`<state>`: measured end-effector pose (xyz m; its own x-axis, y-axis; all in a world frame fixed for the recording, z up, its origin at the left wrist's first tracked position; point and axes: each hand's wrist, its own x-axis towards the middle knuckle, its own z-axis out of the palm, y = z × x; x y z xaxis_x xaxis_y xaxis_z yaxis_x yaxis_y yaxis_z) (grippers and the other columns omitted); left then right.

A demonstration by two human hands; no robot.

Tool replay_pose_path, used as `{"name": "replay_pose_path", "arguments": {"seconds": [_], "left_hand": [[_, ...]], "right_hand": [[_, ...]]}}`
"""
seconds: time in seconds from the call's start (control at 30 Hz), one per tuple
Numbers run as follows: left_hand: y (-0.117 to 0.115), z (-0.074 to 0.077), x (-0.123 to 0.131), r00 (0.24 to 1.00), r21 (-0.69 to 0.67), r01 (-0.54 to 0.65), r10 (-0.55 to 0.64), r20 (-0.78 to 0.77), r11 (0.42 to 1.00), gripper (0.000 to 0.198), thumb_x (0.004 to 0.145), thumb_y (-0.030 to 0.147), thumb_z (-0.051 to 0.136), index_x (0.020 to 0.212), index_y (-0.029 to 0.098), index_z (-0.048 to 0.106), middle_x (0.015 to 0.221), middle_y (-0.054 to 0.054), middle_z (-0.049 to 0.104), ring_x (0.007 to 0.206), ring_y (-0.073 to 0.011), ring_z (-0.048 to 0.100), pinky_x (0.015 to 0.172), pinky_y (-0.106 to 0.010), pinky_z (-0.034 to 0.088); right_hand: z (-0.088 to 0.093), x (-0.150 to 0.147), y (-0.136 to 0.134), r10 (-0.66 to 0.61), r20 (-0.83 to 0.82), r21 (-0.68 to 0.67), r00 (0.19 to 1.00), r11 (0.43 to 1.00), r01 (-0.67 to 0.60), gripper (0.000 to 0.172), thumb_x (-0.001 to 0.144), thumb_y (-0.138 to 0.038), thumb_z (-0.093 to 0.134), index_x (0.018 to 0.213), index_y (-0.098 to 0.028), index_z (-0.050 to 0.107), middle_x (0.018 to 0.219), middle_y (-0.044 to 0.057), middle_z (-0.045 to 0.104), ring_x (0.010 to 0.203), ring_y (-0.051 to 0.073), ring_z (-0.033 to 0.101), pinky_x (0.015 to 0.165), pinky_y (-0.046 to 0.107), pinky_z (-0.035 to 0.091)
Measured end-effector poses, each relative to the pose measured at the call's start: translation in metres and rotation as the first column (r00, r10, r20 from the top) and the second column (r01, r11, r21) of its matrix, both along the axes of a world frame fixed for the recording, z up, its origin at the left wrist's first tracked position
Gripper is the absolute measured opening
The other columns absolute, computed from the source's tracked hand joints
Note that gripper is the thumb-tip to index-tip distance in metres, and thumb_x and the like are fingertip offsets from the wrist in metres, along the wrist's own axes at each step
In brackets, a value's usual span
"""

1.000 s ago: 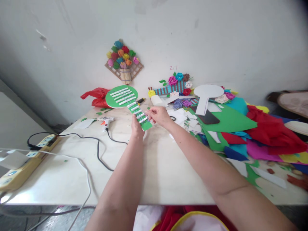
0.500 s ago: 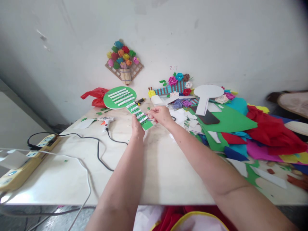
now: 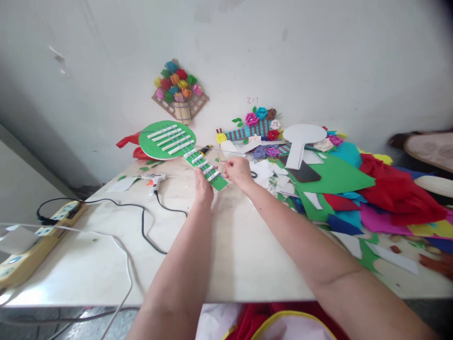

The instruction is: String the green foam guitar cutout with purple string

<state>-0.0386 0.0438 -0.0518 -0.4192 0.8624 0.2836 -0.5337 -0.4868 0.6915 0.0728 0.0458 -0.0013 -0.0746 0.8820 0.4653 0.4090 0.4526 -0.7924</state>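
L hand (image 3: pixel 204 185) grasps 1 green guitar-shaped craft (image 3: pixel 179 141) by its neck's lower end, thumb on top; the craft is up in front of both hands, its disc out beyond L hand to the left. It bears approx. 10 white strips (image 3: pixel 175 143), abt 5 on disc, abt 5 on neck, w/ thin lines running across them.

R hand (image 3: pixel 238 171) has fingertips pinched together just beside neck's right edge; can't tell what, if anything, is btwn them.

Left of L hand: 1 white glue gun (image 3: pixel 155 182) w/ 1 black cord, then 1 yellowish power strip (image 3: pixel 40 241) well apart, nearer the body. Beyond hands: 1 yellow-and-black tool (image 3: pixel 205 150) near the neck, 1 red bag (image 3: pixel 129 140) behind disc.

Right of R hand: 1 white racket-shaped cutout (image 3: pixel 305 134), its handle overlapping 1 dark flat slab (image 3: pixel 309 174); farther right, 1 crumpled red sheet (image 3: pixel 399 189).

On wall past hands: 1 flower-basket hanging (image 3: pixel 182 113); lower, right of it, 1 striped snail-shaped craft (image 3: pixel 247 131) w/ at least 5 paper roses (image 3: pixel 251 119).
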Motion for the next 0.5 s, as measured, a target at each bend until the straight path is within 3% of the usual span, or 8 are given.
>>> {"name": "replay_pose_path", "arguments": {"seconds": [0.13,0.27,0.4,0.5], "left_hand": [[-0.003,0.004,0.001,1.0,-0.045,0.022,-0.021,0.012,0.999,0.041,0.083,0.052,0.039,0.096,0.016,0.054,0.077,-0.007,0.064,0.07,-0.0171,0.063,0.071,-0.034,0.049],[-0.005,0.008,0.003,0.994,-0.072,0.087,-0.082,0.067,0.994,0.039,0.084,0.049,0.038,0.092,0.015,0.057,0.077,-0.007,0.065,0.074,-0.0176,0.063,0.076,-0.034,0.048],[-0.008,0.012,0.007,0.989,-0.075,0.115,-0.108,0.099,0.99,0.034,0.085,0.043,0.04,0.089,0.016,0.059,0.078,-0.005,0.065,0.073,-0.016,0.063,0.076,-0.032,0.047],[-0.012,0.017,0.007,0.988,-0.099,0.102,-0.09,0.125,0.99,0.033,0.086,0.042,0.039,0.088,0.016,0.059,0.076,-0.005,0.065,0.07,-0.0154,0.062,0.074,-0.031,0.048]], "right_hand": [[-0.001,0.004,0.007,0.164,-0.067,-0.008,0.984,0.986,-0.165,0.021,0.074,-0.026,0.05,0.058,-0.014,0.055,0.053,0.001,0.057,0.046,0.01,0.054,0.046,0.019,0.042],[0.002,0.014,0.01,0.373,-0.034,0.034,0.927,0.928,-0.372,0.023,0.074,-0.032,0.051,0.062,-0.014,0.057,0.054,-0.002,0.055,0.045,0.007,0.048,0.047,0.018,0.039],[0.006,0.023,0.011,0.439,0.082,0.103,0.895,0.889,-0.446,0.028,0.073,-0.038,0.053,0.063,-0.013,0.058,0.053,-0.003,0.051,0.048,0.006,0.042,0.048,0.017,0.034],[0.008,0.026,0.008,0.449,0.077,0.104,0.89,0.884,-0.455,0.03,0.074,-0.041,0.052,0.067,-0.013,0.059,0.058,-0.003,0.054,0.051,0.005,0.044,0.049,0.016,0.034]]}}
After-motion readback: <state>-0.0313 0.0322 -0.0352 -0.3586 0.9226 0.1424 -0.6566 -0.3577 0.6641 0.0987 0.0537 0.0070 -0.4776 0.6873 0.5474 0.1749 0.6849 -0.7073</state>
